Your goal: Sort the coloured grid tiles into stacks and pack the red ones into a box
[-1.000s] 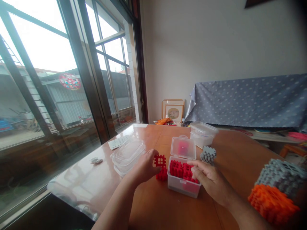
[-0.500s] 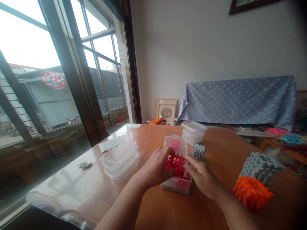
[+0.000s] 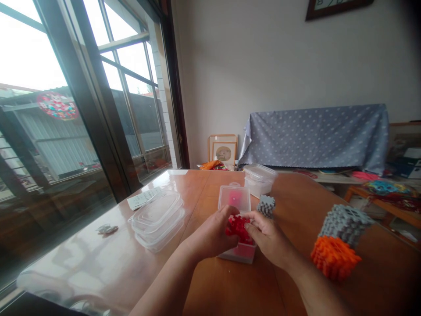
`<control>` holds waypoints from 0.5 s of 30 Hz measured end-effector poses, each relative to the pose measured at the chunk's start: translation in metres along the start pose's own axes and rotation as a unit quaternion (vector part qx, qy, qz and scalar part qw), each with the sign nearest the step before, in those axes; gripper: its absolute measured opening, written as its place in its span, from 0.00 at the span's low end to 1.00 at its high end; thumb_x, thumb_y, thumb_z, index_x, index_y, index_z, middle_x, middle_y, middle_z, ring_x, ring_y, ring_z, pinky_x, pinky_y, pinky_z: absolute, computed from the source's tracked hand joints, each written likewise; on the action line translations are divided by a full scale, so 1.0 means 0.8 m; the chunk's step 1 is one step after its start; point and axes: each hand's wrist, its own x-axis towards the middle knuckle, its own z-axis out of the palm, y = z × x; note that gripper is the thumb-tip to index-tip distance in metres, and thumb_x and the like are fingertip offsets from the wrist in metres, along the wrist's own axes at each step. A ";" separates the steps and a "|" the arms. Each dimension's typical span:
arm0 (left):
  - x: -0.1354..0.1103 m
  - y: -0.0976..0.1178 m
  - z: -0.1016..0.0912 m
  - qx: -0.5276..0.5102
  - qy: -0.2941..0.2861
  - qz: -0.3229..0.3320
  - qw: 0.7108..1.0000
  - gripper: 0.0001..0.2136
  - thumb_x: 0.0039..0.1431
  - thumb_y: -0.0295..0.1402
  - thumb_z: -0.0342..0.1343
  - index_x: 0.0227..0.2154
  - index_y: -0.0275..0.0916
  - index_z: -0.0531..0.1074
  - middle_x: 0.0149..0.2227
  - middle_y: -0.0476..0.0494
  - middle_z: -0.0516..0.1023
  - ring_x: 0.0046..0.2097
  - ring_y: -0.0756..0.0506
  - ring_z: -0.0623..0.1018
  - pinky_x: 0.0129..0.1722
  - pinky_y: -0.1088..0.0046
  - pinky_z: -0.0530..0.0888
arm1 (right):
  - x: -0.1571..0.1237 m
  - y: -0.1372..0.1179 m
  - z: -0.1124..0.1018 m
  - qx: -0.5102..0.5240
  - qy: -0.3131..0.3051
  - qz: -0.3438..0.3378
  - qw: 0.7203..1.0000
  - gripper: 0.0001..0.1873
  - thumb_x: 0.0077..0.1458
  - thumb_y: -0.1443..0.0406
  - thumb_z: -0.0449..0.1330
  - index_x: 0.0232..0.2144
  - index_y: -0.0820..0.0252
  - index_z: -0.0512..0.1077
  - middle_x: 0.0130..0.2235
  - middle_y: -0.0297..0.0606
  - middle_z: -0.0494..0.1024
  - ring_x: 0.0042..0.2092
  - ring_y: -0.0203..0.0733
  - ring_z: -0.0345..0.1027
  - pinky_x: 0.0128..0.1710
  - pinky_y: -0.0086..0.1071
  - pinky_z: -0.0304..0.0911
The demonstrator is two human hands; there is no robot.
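Both hands meet over a small clear plastic box [image 3: 241, 256] on the wooden table. A stack of red notched plastic pieces [image 3: 239, 227] sits at the box's opening, tilted. My left hand [image 3: 219, 232] grips the stack from the left, thumb in front and fingers behind. From the right, my right hand [image 3: 268, 235] has its thumb and fingers closed on the same pieces. The box's hinged lid [image 3: 235, 197] lies open behind it. Pink shows through the box wall. The hands hide part of the pieces and the box's sides.
To the right, an orange stack of notched pieces [image 3: 335, 258] stands before a larger grey stack [image 3: 345, 224]. A small grey stack [image 3: 265, 206] and a lidded clear container [image 3: 259, 181] are behind my right hand. Clear containers [image 3: 158, 221], paper [image 3: 144, 198] and a small packet [image 3: 107, 229] lie left.
The red stack has tipped and sits lower toward the box, with both hands still on it. My right hand's fingers have closed in further. The whole view has shifted slightly.
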 end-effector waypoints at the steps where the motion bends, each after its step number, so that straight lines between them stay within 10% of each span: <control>1: -0.001 -0.001 0.001 -0.011 0.001 -0.005 1.000 0.20 0.51 0.26 0.58 0.48 0.41 0.65 0.40 0.45 0.76 0.38 0.46 0.75 0.35 0.72 0.71 | 0.000 0.000 0.000 -0.001 0.000 0.000 1.000 0.18 0.65 0.55 0.53 0.50 0.56 0.72 0.29 0.32 0.78 0.31 0.41 0.73 0.32 0.31 0.66; 15: -0.008 -0.010 0.008 -0.064 -0.011 -0.043 0.997 0.28 0.55 0.24 0.55 0.58 0.43 0.58 0.42 0.45 0.78 0.35 0.47 0.77 0.36 0.70 0.73 | 0.000 -0.006 -0.009 -0.048 0.052 -0.050 0.996 0.10 0.65 0.59 0.52 0.39 0.55 0.71 0.33 0.33 0.78 0.36 0.41 0.71 0.37 0.32 0.64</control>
